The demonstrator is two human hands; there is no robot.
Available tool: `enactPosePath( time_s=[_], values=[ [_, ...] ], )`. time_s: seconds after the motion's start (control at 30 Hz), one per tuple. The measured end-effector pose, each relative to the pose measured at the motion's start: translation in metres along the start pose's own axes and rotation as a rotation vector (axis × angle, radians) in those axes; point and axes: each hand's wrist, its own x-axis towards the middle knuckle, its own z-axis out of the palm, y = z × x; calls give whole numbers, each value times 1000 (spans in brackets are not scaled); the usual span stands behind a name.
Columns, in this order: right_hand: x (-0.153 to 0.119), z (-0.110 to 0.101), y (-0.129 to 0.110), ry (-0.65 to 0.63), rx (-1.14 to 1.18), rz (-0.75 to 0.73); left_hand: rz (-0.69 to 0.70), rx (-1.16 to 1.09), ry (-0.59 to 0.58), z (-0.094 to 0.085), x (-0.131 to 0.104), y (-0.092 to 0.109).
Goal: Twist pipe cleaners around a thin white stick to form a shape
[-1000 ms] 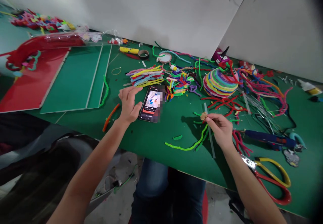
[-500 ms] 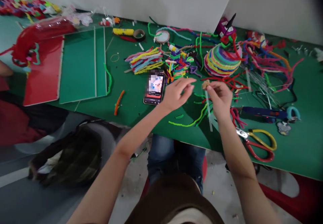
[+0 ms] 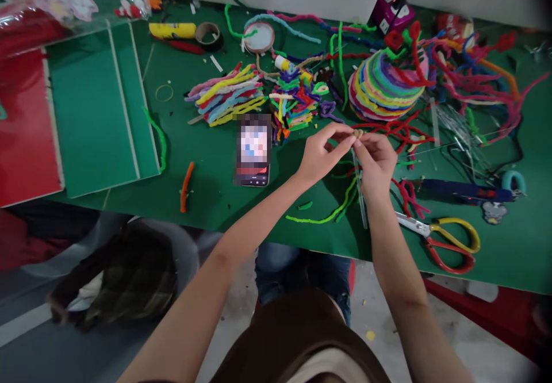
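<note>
Above the green tabletop, my left hand [image 3: 325, 153] and my right hand [image 3: 376, 161] meet at the fingertips. Both pinch a small tan piece [image 3: 357, 133] of fuzzy chenille stem, mostly covered by the fingers. A clear, narrow stick [image 3: 363, 207] runs down beneath my right hand; whether it is held or lies on the table I cannot tell. Bright green chenille stems [image 3: 321, 220] lie under the hands, and red stems [image 3: 390, 127] lie just beyond them. Left of my left hand is a phone [image 3: 254, 147] with a lit screen, partly blurred.
Scissors [image 3: 431, 230] and a dark blue glue gun [image 3: 466, 189] lie at the right. Behind are a rainbow-striped ball [image 3: 383, 89], bundled chenille stems [image 3: 230, 95], short colourful pieces [image 3: 297, 98] and a tape roll [image 3: 209, 37]. Green boards [image 3: 86, 113] lie left.
My left hand has moved right and closed onto the tan piece beside my right fingertips. The view has shifted, so the boards and phone appear further left.
</note>
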Motion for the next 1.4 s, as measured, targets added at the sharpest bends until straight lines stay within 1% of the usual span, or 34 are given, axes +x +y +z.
enactPosePath(
  time_s=[0.1,0.3,0.5,0.73,0.83,0.97,1.13,1.3,1.4],
  values=[
    [-2,2,-1,-4,-7,8,-20,-28,-13,-3,2,-2],
    [-6,4,1,18,12,27,-73,-206,-49,-10,8,-8],
    [-7,3,0,14,14,46,-146,-367,-113,-12,11,-4],
    [-9,2,1,76,-45,17,-191,-376,-125,-12,11,2],
    [-10,1,0,80,-88,11,-195,-438,-128,-12,11,2],
    [-9,-2,0,88,-123,13,-254,-546,-137,-11,11,0],
    [-8,-6,2,9,-99,-1,-322,-595,-81,-13,14,-3],
    [-9,-6,3,8,-161,-5,-364,-627,-178,-18,16,-5],
    [-9,-7,2,34,-151,-10,-391,-605,-197,-20,16,-6]
  ],
)
